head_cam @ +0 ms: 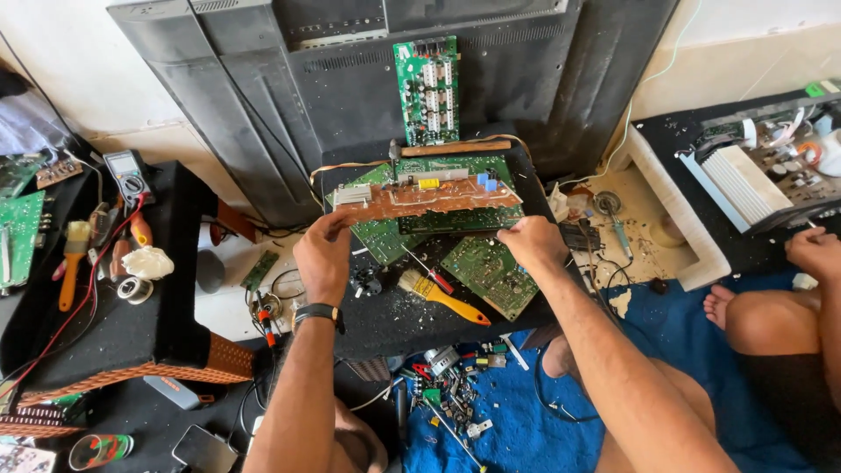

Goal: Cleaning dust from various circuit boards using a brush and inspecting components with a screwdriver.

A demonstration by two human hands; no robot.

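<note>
Gripping one brown circuit board, the left hand pinched its nine o'clock end and the right hand its three o'clock end; one yellow-handled brush lay at six o'clock.

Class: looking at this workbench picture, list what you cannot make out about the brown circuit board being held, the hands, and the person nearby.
- Brown circuit board, head view: its small parts are too small to identify.
- Left hand and right hand: fingertips hidden behind the board.
- Second person's hand: cut off by the right edge.
</note>
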